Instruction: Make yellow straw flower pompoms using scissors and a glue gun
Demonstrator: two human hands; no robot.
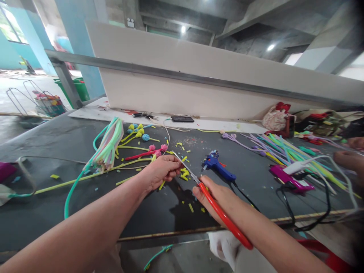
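Observation:
My right hand (212, 195) is closed around the red-handled scissors (222, 216), whose blades point up and to the left. The fingers of my left hand (163, 172) are pinched together beside the blade tips; what they hold, if anything, is too small or hidden to make out. Short yellow cut pieces (184, 173) are scattered beyond and below the blades. Just past my left hand lie pink fuzzy flower heads (159, 149) on a red stem. Yellow and blue flower heads (139, 132) rest farther back.
A blue glue gun (218, 167) lies right of the scissors, its black cord running to the table edge. A bundle of pastel fuzzy stems (109, 146) sits at left. At right are more stems (301, 155), a magenta glue gun (291, 180) and another person's hand (351, 161).

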